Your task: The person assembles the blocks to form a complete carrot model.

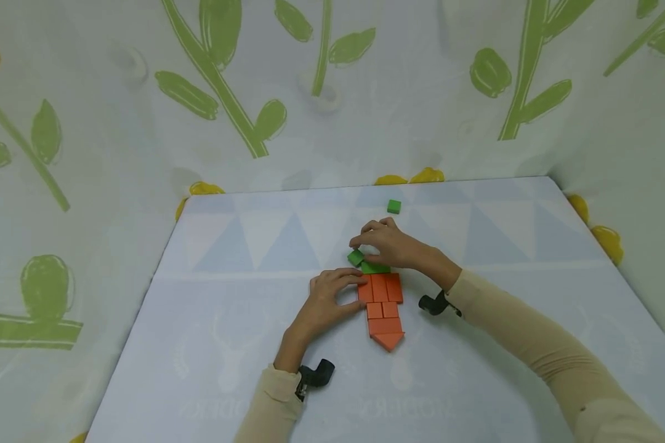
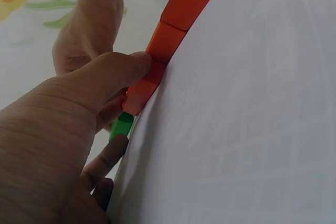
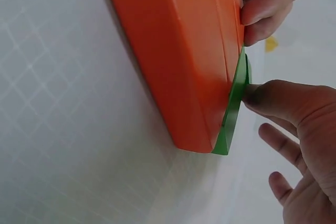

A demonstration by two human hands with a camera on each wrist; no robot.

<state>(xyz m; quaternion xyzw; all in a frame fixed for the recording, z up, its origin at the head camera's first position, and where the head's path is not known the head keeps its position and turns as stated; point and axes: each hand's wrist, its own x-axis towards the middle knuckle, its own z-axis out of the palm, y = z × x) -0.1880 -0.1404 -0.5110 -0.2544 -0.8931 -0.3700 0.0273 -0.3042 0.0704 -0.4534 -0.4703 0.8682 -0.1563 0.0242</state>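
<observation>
Flat orange blocks (image 1: 384, 326) form a column on the table that ends in a triangle at the near end. My left hand (image 1: 326, 301) is at its left side, thumb and index finger around the left orange block (image 1: 364, 291) of the wide row. A green block (image 1: 375, 269) lies along that row's far edge. My right hand (image 1: 393, 245) is above it, pinching a small, turned green block (image 1: 356, 257) between thumb and index finger. In the right wrist view, the thumb (image 3: 262, 97) hides part of the green pieces. A middle finger of my left hand reaches near the green in the left wrist view.
Another small green block (image 1: 394, 206) lies near the table's far edge, beyond my right hand. The pale patterned tabletop (image 1: 199, 344) meets a leaf-printed curtain (image 1: 366, 123) at the back and sides. A black wrist camera (image 1: 317, 373) sits on my left wrist.
</observation>
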